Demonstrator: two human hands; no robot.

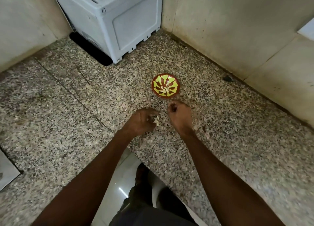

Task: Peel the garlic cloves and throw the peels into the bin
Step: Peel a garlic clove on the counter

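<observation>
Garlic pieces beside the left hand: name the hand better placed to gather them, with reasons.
Left. The left hand is right at the pale garlic pieces, fingers curled beside them. The right hand sits farther off, nearer the bowl.

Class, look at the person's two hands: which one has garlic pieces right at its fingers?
The left hand: pale garlic pieces sit at its fingers. The right hand shows none.

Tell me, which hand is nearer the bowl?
Right. The right hand sits just below the bowl, close to its rim; the left hand is farther down and to the left, by loose cloves.
</observation>
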